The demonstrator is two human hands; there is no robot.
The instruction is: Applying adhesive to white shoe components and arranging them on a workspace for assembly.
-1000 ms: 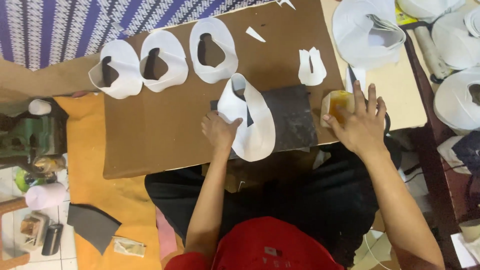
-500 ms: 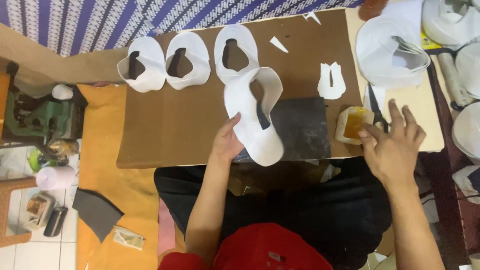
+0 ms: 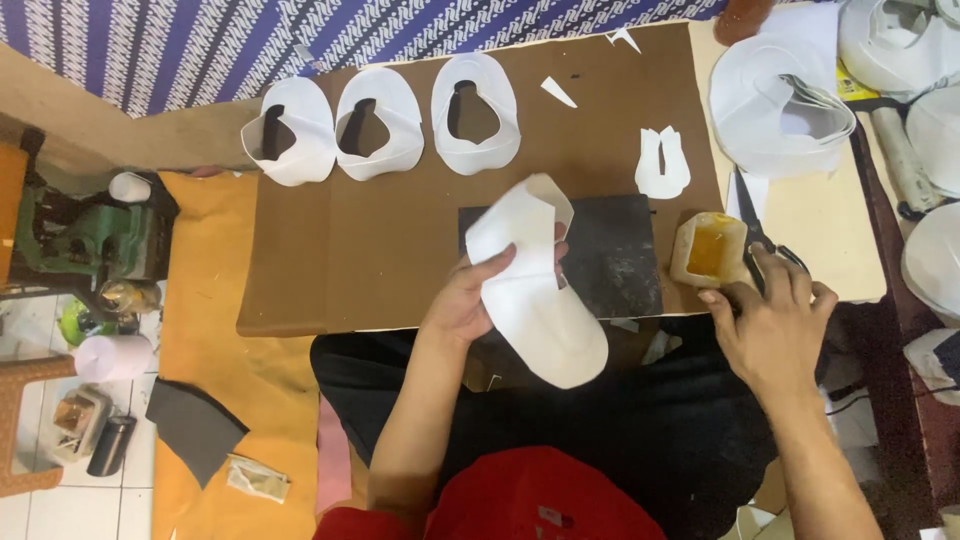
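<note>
The left hand (image 3: 470, 300) grips a white shoe-upper piece (image 3: 530, 290), thumb across its face, holding it lifted over the dark cutting pad (image 3: 615, 255) at the middle of the brown surface (image 3: 390, 230). At three o'clock of the pad, the right hand (image 3: 775, 325) rests with fingers loosely curled beside a small tub of yellow glue (image 3: 708, 250), fingertips near its rim. Three more white cut uppers (image 3: 385, 125) lie in a row at eleven o'clock.

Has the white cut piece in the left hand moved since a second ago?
Yes. The white cut piece was lifted off the dark slab and folded toward the person.
</note>
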